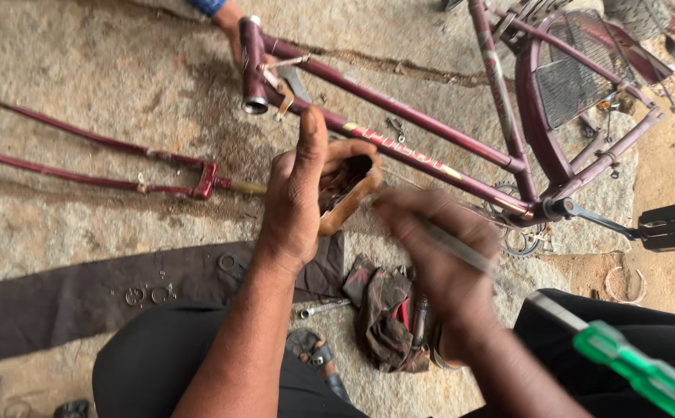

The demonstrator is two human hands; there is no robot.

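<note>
My left hand grips a brown, curved metal piece, thumb pointing up. My right hand, blurred by motion, holds a thin grey metal tool whose tip lies close to that piece. Both hands hover above a maroon bicycle frame lying on the stone ground. A green-handled screwdriver rests across my right thigh. Another person's hand touches the frame's head tube at the top.
A detached maroon fork lies at the left. A dark cloth strip carries small rings and bearings. A crumpled rag and a small spanner lie between my knees. A black pedal sticks out at the right.
</note>
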